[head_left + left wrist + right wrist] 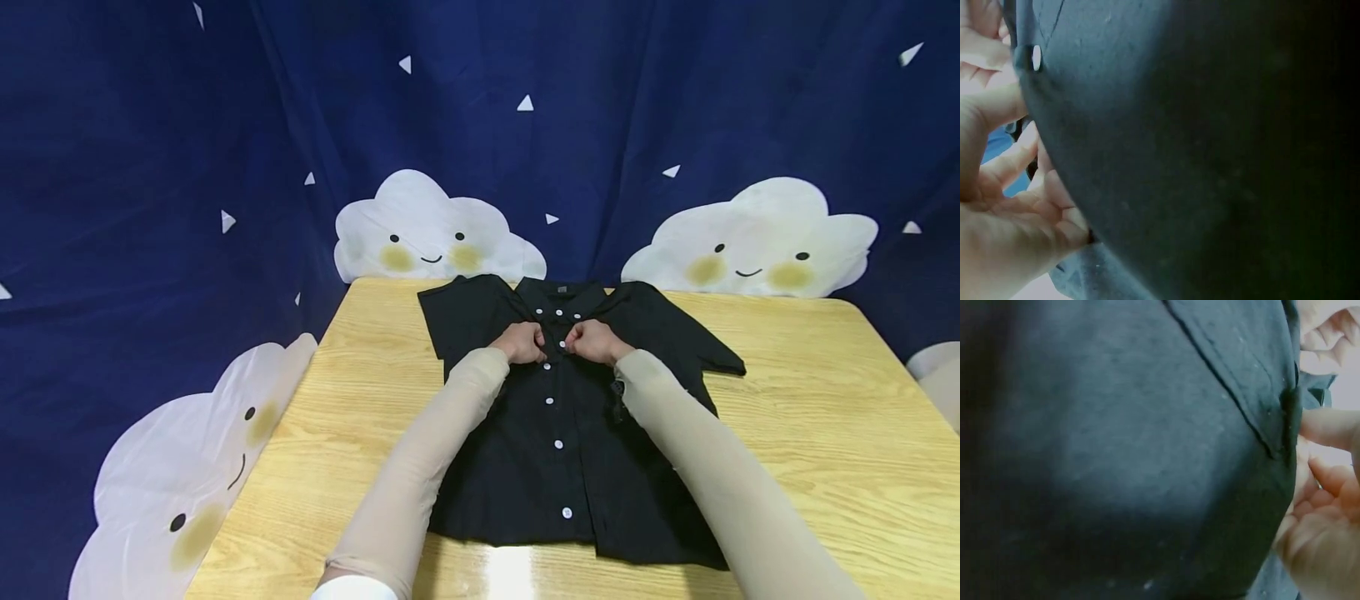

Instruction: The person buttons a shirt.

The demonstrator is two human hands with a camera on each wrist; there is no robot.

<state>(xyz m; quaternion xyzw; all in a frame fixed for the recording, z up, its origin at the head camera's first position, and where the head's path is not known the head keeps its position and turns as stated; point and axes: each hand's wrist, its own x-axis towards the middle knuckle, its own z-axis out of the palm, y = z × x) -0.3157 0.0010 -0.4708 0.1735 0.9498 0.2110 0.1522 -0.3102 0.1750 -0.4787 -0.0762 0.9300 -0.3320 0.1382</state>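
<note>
A black short-sleeved shirt (pixel 510 467) lies front up on the table, its collar at the far side. White buttons run down its front, among them a lower button (pixel 558 444). My left hand (pixel 517 342) pinches the shirt's front edge on the left, just below the collar. Opposite it, my right hand (pixel 596 341) pinches the front beside an upper button (pixel 562 344). In the left wrist view a button (pixel 1037 57) shows edge-on at the raised cloth, close to the fingers. Raised fabric fills much of the right wrist view, and the thumb (pixel 1329 427) presses on its edge.
Under the shirt is a light wooden table (pixel 360 392). Behind it hangs a dark blue curtain (pixel 465 108) with white triangles and smiling clouds, one cloud (pixel 435 233) at the table's back edge. Beige sleeves cover both forearms.
</note>
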